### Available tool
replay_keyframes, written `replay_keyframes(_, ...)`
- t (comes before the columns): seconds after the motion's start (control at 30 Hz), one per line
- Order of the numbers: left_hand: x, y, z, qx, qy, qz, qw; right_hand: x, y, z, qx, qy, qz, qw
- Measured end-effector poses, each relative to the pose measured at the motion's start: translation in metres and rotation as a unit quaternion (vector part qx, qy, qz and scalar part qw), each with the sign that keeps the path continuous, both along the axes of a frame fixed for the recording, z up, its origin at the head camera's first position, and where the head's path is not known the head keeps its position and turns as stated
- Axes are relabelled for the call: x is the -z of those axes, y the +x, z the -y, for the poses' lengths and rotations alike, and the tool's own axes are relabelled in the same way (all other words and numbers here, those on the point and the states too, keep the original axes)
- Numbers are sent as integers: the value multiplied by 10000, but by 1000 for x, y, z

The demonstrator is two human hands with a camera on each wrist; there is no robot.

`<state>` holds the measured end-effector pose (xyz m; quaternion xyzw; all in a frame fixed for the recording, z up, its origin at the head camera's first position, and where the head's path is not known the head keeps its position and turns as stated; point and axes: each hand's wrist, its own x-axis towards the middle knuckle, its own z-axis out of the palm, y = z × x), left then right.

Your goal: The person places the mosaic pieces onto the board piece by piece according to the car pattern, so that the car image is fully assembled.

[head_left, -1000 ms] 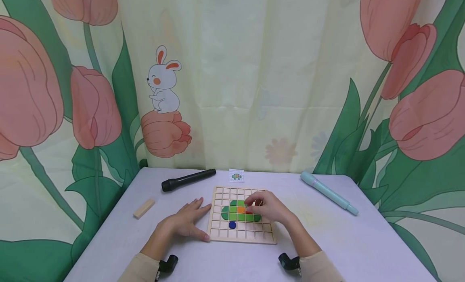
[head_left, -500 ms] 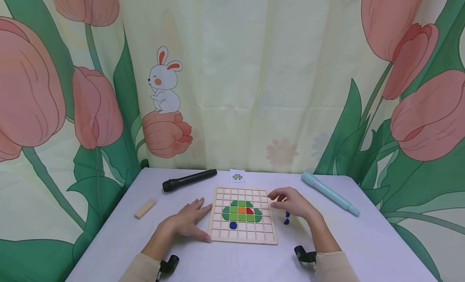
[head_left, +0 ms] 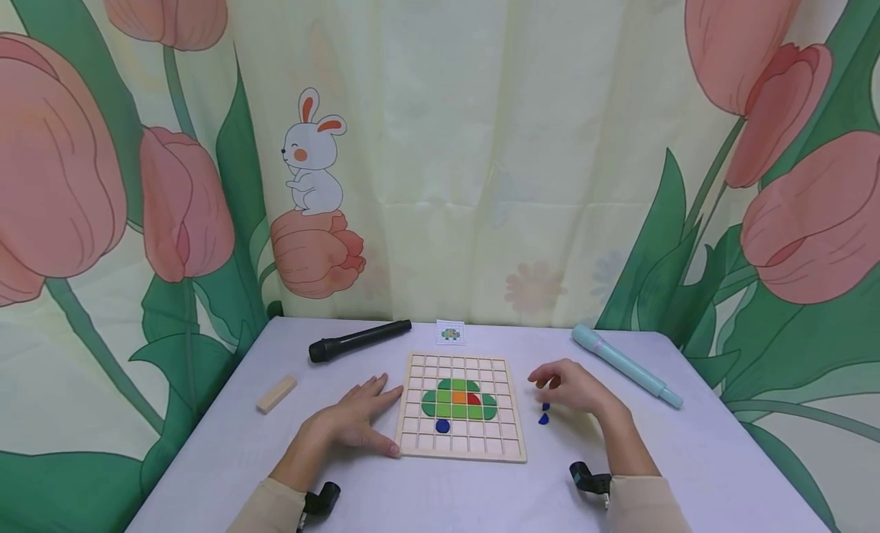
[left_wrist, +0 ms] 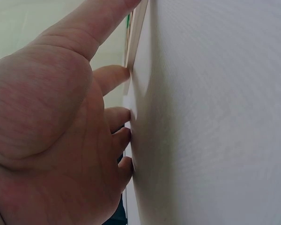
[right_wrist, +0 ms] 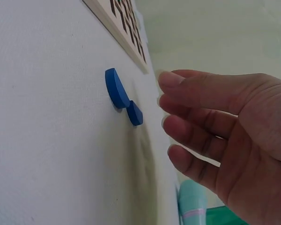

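Observation:
A wooden grid board lies on the table, with green, orange and red pieces forming a rounded shape and a blue round below it. My left hand rests spread at the board's left side, thumb and index finger at its edge; the left wrist view shows the palm up close. To the right of the board my right hand hovers with loosely bent fingers and nothing held. Just under it, two small blue pieces lie close together on the cloth, one partly covered in the head view.
Behind the board is a small picture card. A black microphone-shaped stick lies at back left, and a wooden block sits left of the left hand. A light teal tube lies at back right.
My right hand has left the board and moved right, over the blue pieces. A red piece beside the orange one is now uncovered. The left hand stays put.

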<state>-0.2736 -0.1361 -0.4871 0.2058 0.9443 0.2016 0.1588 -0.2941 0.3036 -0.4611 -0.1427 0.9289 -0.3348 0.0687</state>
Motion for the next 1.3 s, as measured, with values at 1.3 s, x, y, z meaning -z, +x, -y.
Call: replay_keyframes(1.3,-1,1,-1,-47,22,6,10000,12,1,-1,339,15,359,9988)
